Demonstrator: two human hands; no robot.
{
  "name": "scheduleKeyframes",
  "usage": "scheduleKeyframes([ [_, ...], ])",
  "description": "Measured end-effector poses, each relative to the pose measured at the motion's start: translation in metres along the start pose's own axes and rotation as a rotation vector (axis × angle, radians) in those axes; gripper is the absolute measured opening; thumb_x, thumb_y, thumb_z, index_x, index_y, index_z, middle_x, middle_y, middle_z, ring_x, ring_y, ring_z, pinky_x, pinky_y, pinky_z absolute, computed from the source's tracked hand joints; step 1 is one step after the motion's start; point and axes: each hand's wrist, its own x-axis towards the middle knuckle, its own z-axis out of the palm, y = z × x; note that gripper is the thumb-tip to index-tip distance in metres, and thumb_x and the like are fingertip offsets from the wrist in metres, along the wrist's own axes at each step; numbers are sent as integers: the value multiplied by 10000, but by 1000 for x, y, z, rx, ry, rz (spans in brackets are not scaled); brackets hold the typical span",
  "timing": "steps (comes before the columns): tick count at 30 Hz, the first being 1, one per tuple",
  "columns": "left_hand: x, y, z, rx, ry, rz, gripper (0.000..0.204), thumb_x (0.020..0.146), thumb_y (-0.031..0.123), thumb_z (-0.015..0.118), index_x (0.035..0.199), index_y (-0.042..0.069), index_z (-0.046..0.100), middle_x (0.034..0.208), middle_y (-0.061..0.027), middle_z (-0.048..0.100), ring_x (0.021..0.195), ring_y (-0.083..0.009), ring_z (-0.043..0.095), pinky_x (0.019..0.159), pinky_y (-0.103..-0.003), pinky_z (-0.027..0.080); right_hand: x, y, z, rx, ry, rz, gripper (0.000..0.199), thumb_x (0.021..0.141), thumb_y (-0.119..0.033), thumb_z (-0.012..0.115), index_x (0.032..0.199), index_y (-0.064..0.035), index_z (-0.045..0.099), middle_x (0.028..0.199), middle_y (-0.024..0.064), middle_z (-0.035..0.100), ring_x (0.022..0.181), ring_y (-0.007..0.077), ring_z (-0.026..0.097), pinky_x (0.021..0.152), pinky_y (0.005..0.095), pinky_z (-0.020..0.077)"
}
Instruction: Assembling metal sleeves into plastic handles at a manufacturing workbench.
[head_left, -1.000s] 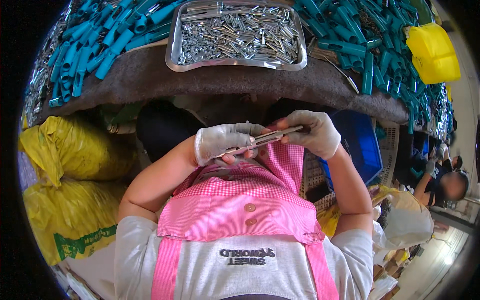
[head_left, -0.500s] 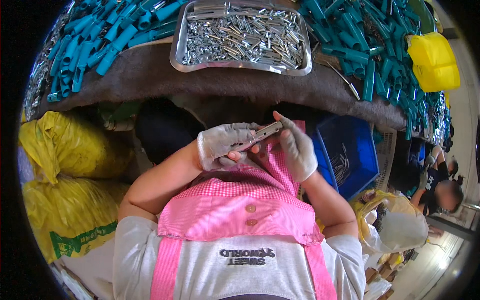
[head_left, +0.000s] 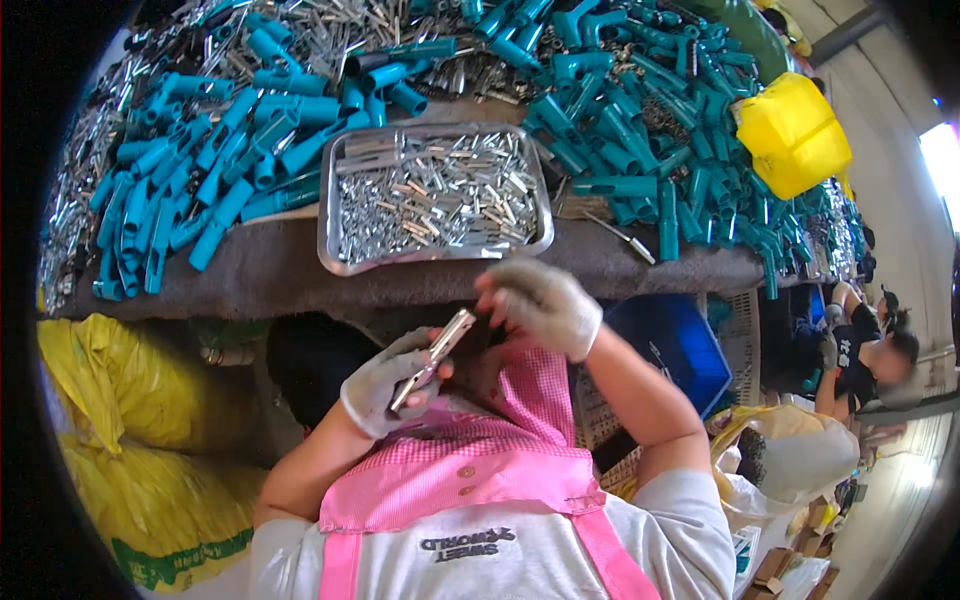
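Holding a slim, straight, silver metal bar (head_left: pixel 436 353) in the grey-gloved left hand (head_left: pixel 388 385)

The step in hand looked like handling or checking this one bar. It was near the centre of the frame, in front of the pink checked cloth apron (head_left: pixel 455 495) and below the shallow, rectangular, shiny metal tray (head_left: pixel 326 215). The left fingers were curled closed around its lower and middle part, leaving the upper end bare.

The grey-gloved right hand (head_left: pixel 540 308) was raised at the tray's lower right, just beside that bare end. Its fingers were loosely bent and blurred; whether they gripped anything could not be told, nor whether they touched the bar. As a judgement, a next move with that hand called for a firm left hold and a clear path between the bar and the small, silver, rod-like metal pieces (head_left: pixel 430 205) in the tray.

The bar's long axis ran on a steep diagonal, from its dark, narrower end at lower left to its bright, blunt end at upper right, which pointed toward the right fingertips.
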Motion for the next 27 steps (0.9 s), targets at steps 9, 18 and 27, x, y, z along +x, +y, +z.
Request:
scheduleKeyframes([
  [9, -14, 10, -4, -50, 101, 194, 304, 897, 113, 518, 1200, 132, 498, 888, -94, 579, 534, -102, 454, 424, -191, 308, 123, -28, -207, -881, 857, -160, 270, 854, -316, 568, 1040, -131, 629, 983, 134, 658, 921, 320, 623, 805, 394, 488],
  [18, -16, 21, -5, -113, 192, 207, 330, 887, 78, 508, 1213, 128, 508, 864, -119, 579, 480, -102, 438, 386, -201, 309, 188, -33, -203, -1527, 1103, 438, 605, 811, -579, 507, 1321, -261, 440, 1448, 114, 313, 1334, 335, 272, 1044, 543, 243],
  [27, -12, 30, -10, -147, 109, 184, 293, 875, 77, 532, 1164, 125, 543, 876, -118, 577, 487, -100, 454, 407, -187, 329, 131, -14, -267, -1169, 621, 214, 444, 746, -417, 669, 1089, -137, 647, 1107, 163, 621, 1051, 360, 562, 919, 430, 444],
])
